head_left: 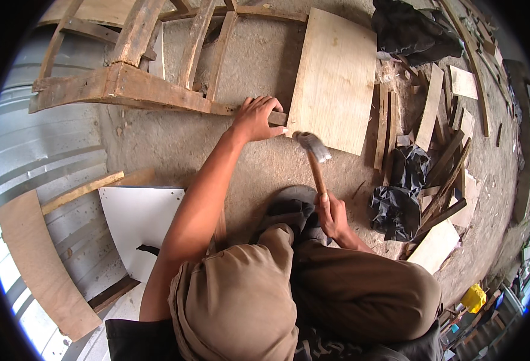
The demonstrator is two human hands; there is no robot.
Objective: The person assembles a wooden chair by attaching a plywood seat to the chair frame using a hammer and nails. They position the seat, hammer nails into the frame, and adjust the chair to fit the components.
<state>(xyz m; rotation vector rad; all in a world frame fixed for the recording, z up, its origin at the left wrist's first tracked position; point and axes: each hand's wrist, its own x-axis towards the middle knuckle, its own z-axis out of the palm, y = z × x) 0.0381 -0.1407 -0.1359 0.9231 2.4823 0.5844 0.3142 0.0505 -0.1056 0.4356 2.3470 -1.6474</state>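
My right hand (335, 218) is closed round the wooden handle of a hammer (316, 171). The hammer's metal head, slightly blurred, is by the near left corner of a pale plywood panel (336, 78). My left hand (257, 118) grips the near rail of a wooden frame (156, 89), fingers over the top and thumb toward the panel's corner. The panel lies against the right end of this frame. Whether a nail sits under the hammer or at my thumb, I cannot tell.
Scrap boards (431, 108) and crumpled black plastic (397, 210) litter the floor at right. A black sheet (415, 33) lies beyond them. At left are a white board (135, 222), a curved plywood strip (45, 265) and corrugated metal sheeting (30, 141). My bent legs occupy the foreground.
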